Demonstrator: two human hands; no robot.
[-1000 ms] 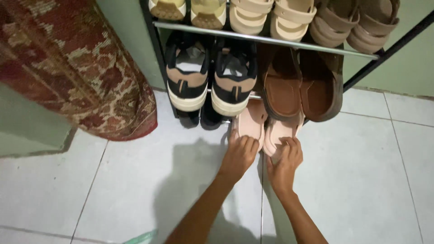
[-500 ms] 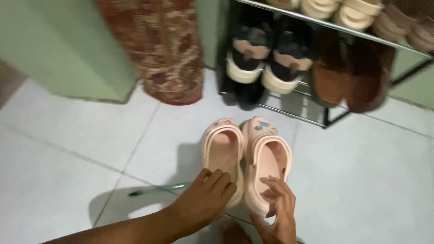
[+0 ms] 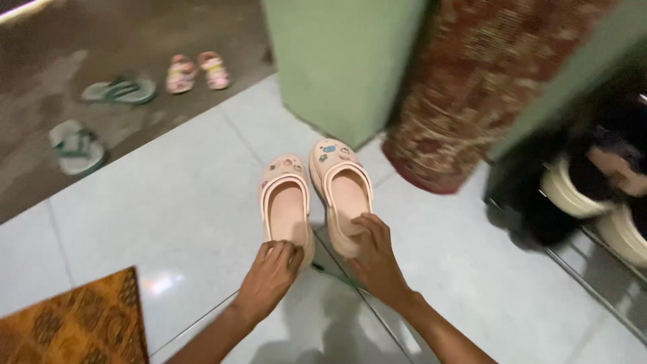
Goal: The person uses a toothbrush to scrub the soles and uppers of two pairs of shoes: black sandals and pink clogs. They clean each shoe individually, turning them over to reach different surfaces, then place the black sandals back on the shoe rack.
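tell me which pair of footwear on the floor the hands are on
The pale pink clogs with charms on the toes: the left hand and right hand grip their heels. The green flip-flops and small pink sandals lie apart, untouched.

There was a single view, from a camera worn on the person's head, and it looked steeply down and forward over both forearms at the pale tiled floor (image 3: 168, 202). It sat close above the left hand (image 3: 269, 276) and right hand (image 3: 374, 259), which entered from the bottom edge. The frame was tilted, so the green wall corner (image 3: 337, 61) leaned. Farther off, its upper left corner took in a dark lower floor (image 3: 135, 34).
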